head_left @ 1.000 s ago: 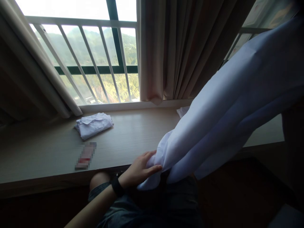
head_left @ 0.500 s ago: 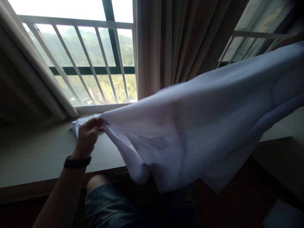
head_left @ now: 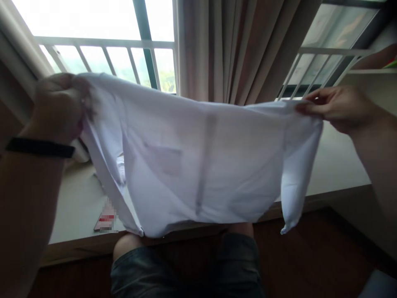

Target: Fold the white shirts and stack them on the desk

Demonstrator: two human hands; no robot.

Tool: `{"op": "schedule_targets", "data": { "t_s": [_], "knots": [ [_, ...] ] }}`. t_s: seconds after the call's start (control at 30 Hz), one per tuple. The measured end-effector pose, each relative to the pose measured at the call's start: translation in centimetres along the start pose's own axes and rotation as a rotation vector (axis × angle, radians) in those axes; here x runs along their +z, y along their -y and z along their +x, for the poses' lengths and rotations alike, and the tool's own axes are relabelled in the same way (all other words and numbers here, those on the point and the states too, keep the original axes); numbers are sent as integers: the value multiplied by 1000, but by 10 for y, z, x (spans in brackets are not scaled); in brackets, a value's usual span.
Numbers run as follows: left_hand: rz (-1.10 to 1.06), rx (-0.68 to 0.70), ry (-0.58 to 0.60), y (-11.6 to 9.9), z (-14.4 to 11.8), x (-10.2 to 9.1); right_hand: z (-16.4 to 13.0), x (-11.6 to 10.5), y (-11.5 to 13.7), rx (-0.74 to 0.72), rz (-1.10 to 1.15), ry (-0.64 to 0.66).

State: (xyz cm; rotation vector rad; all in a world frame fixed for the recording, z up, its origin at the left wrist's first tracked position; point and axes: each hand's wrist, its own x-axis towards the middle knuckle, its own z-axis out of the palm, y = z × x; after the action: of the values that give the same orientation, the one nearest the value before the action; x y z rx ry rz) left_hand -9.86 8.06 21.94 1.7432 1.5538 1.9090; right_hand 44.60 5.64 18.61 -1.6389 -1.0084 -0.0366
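Observation:
A white long-sleeved shirt [head_left: 242, 157] hangs spread out between my two hands, with a chest pocket and a darker vertical placket strip showing through the thin cloth. My left hand [head_left: 63, 103], a dark band on its wrist, is closed on one shoulder at the upper left. At the upper right my right hand [head_left: 335, 105] pinches the other shoulder between thumb and fingers. One sleeve dangles below each hand. Behind the left sleeve, a piece of white folded cloth [head_left: 120, 169] is mostly hidden on the light ledge [head_left: 74, 207].
A small card with red print [head_left: 105, 217], partly blurred out, lies near the ledge's front edge. Behind are a barred window [head_left: 108, 58] and a long curtain [head_left: 211, 54]. A shelf [head_left: 372, 71] stands at the right. Below are my knees and a dark floor [head_left: 297, 256].
The shirt has swung down from a stretched, slanting sweep to hang nearly level. My left hand has risen and moved left. My right hand has come into view at the right.

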Motion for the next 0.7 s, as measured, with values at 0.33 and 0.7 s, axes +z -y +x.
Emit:
{"op": "schedule_targets", "data": {
  "t_s": [0.33, 0.7],
  "knots": [
    [-469, -466, 434, 19, -101, 52, -43, 103, 99, -439, -134, 211],
    [-865, -991, 444, 112, -319, 102, -351, 164, -21, -350, 132, 845]
  ]
}}
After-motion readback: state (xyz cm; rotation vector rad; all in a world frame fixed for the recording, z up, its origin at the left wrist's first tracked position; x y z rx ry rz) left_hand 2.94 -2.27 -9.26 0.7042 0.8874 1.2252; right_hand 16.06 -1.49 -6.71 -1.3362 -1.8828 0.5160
